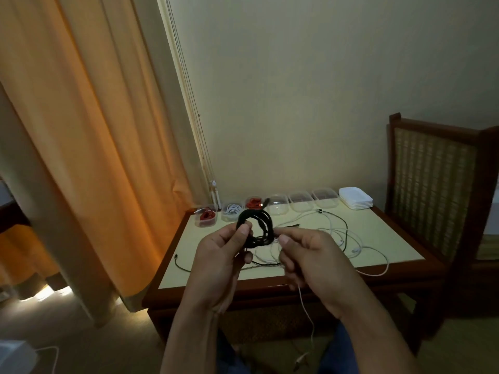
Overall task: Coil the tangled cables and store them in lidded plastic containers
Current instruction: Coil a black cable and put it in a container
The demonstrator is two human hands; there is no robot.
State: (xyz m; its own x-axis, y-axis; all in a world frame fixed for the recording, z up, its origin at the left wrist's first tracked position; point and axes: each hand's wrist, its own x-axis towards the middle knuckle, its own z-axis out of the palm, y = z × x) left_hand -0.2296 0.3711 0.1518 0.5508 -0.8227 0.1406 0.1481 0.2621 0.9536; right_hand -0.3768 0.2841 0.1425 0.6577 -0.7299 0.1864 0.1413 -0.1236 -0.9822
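Note:
A black cable wound into a coil (258,225) is held up over the table (388,233). My left hand (224,255) pinches the coil's left side between thumb and fingers. My right hand (310,255) grips its right side, thumb on top. A tangle of white cables (340,236) lies on the table behind my hands, and a loose black cable (183,265) trails at the front left. Along the far edge stands a row of clear plastic containers: one with a red cable (206,215), one with a white cable (232,210), another with a red cable (253,203), then empty ones (301,201).
A stack of white lids (355,197) sits at the back right of the table. A wooden chair with a woven back (432,184) stands to the right. Orange curtains (89,130) hang at the left. A thin white cable (307,317) dangles below my right hand.

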